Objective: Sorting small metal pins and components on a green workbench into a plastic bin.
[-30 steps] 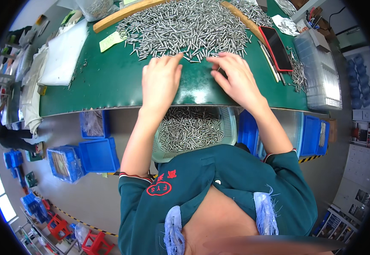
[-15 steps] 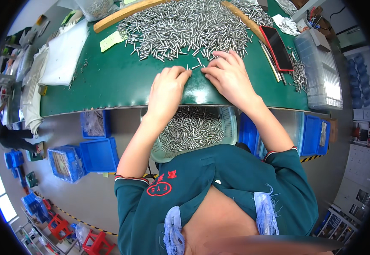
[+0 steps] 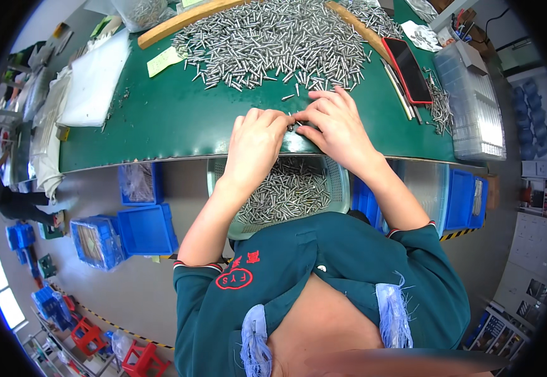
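My left hand [image 3: 258,144] and my right hand [image 3: 337,129] meet over the green tabletop [image 3: 185,119], close to its front edge. A few small metal pins [image 3: 295,124] lie between their fingertips. The left fingers are bent and pressed together, partly hiding the pins. On the other side, my right thumb and index finger close in around them, the remaining fingers curved above. One loose pin [image 3: 288,97] rests just beyond the hands. Farther back spreads a large heap of metal pins [image 3: 280,47]. Below the table edge, a pale green basket [image 3: 342,188] holds many similar pins.
Wooden bars [image 3: 173,28] flank the heap. To the right are a red-edged phone [image 3: 407,72], thin rods [image 3: 398,91] and clear plastic boxes [image 3: 471,103]. White sheets [image 3: 97,78] lie at left. Blue bins [image 3: 148,229] stand on the floor; a person [image 3: 19,195] is far left.
Both hands have drawn back toward the table's front edge and come together. Pins that lay near the heap are now between my fingertips, with one left behind on the table.
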### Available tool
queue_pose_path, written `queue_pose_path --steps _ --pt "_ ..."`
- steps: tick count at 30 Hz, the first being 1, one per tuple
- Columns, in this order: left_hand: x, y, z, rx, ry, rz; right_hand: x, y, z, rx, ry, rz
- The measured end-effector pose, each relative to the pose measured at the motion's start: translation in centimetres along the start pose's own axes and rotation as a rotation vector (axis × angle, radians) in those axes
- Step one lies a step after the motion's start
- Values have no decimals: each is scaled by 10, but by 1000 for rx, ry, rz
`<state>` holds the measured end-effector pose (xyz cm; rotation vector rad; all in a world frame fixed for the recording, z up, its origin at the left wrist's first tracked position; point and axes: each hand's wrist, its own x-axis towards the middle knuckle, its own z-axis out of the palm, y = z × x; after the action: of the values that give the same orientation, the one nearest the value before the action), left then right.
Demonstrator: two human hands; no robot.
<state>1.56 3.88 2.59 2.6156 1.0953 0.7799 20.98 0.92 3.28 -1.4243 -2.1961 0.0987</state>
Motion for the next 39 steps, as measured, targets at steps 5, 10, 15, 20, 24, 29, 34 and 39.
queue_pose_path --steps 5,10,15,20,24,29,34,39 --pt "28 -7 8 48 118 -48 0 0 1 4 29 20" --pt "41 -21 17 203 87 -87 2 -1 0 -19 34 4" --pt "15 -4 -1 240 19 -161 -2 3 -4 0 7 21" --pt "-1 11 -9 79 -19 -144 4 7 3 44 9 0" --pt "-4 10 -3 92 12 -147 6 6 4 55 -7 -52" --pt "-13 13 -5 87 18 -156 0 -2 -3 60 -64 -39" --pt "-16 15 -8 74 26 -153 1 -4 -2 85 -47 -30" --pt "-20 19 -12 14 30 -167 3 -6 5 -80 -2 -108"
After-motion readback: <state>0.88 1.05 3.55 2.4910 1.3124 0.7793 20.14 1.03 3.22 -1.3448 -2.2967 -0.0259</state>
